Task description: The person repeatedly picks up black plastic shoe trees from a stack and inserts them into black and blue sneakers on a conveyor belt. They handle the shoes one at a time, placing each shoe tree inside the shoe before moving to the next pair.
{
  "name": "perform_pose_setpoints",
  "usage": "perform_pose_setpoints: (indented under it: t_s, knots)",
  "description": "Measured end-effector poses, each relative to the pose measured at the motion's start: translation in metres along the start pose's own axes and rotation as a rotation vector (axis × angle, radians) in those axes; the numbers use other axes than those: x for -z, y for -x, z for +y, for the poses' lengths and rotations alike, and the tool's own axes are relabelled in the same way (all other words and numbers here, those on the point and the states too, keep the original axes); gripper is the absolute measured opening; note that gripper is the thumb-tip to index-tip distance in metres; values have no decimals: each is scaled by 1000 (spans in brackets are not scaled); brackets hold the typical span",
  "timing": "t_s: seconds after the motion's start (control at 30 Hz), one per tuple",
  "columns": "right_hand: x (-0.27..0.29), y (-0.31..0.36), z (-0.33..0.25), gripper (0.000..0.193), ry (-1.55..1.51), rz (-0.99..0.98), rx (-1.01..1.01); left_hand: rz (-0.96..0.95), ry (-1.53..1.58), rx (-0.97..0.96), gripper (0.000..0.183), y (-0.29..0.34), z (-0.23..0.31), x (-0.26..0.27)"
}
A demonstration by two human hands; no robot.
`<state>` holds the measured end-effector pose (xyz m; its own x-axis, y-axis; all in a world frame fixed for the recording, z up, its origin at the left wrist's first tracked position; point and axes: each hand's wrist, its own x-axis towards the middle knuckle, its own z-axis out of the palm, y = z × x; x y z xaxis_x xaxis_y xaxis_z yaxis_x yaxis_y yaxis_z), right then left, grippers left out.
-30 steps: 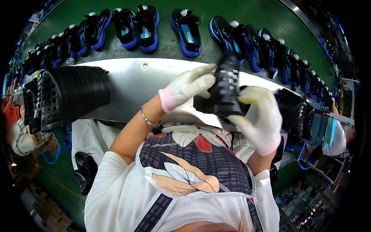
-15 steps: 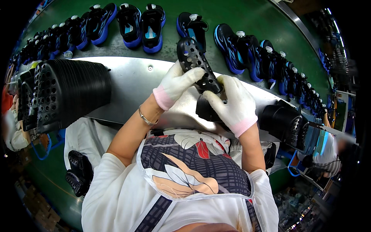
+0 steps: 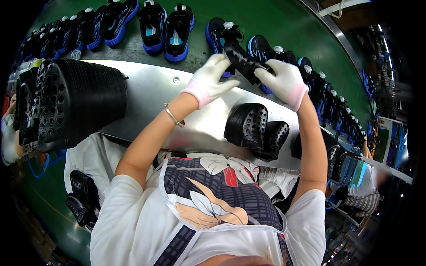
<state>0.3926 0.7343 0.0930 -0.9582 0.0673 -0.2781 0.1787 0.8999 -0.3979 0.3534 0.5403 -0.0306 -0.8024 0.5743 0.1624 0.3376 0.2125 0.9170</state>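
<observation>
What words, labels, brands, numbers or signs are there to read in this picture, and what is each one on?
No text is clear enough to quote.
Black perforated piece by the right hand: holes visible, no readable lettering.
Blue insole inside a black-and-blue shoe: a pale mark, too small to read.
Patterned apron: flowers and leaves, no lettering visible.
Far-right background: too small and blurred to read.

Light's decent: my left hand and right hand read bright and fairly crisp, metal shelf throws hard glare mid-frame, strip lights glow upper right, straight edges bow fisheye-style, dim background goes mushy, corners drop to black.
</observation>
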Motion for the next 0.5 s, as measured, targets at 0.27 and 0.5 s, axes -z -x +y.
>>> perform_pose_setpoints:
  t_s: [0.27, 0.5]
  knots:
    - [13, -75, -31, 50, 290, -196, 8, -77, -363, 74, 36, -21, -14, -13]
    - [-44, -106, -48, 42, 398, -206, -112, -345, -508, 271, 30, -52, -22, -9]
